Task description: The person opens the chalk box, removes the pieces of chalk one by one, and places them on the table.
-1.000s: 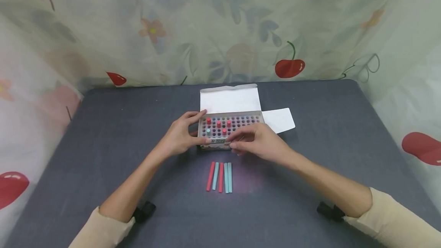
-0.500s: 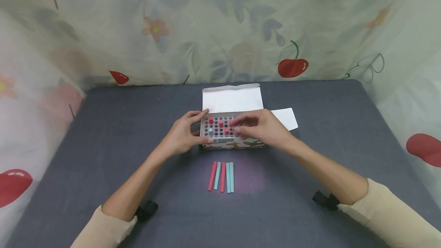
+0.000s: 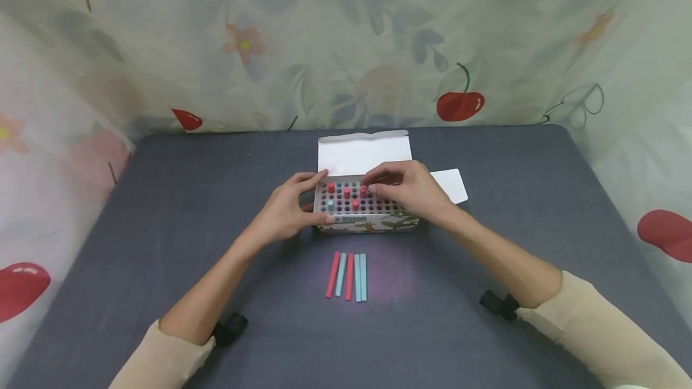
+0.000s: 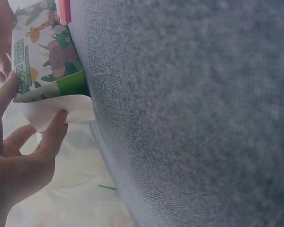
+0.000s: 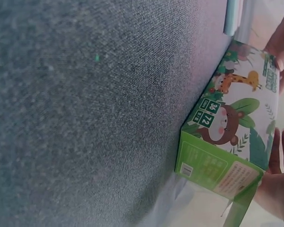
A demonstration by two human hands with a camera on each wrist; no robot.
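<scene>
A white and green cardboard box [image 3: 365, 223] printed with cartoon animals lies open on the table, its white lid [image 3: 363, 155] folded back. Inside is a grid of round holes, where several red chalk sticks [image 3: 346, 192] and one teal chalk stick [image 3: 330, 205] poke up. My left hand [image 3: 289, 209] grips the box's left end, thumb on the front edge and fingers toward the back. My right hand [image 3: 411, 189] hovers over the grid, thumb and forefinger close together beside an upright red stick [image 3: 363, 192]. Whether they pinch anything is hidden.
In front of the box, a row of loose red and teal chalk sticks [image 3: 348, 277] lies on the dark grey table [image 3: 227, 197]. A white side flap [image 3: 450, 185] sticks out right of the box. A patterned curtain [image 3: 346, 47] hangs behind the table.
My right hand has risen from the box's front edge to over the hole grid, toward the back. My left hand keeps its grip on the box. The loose sticks have stayed put.
</scene>
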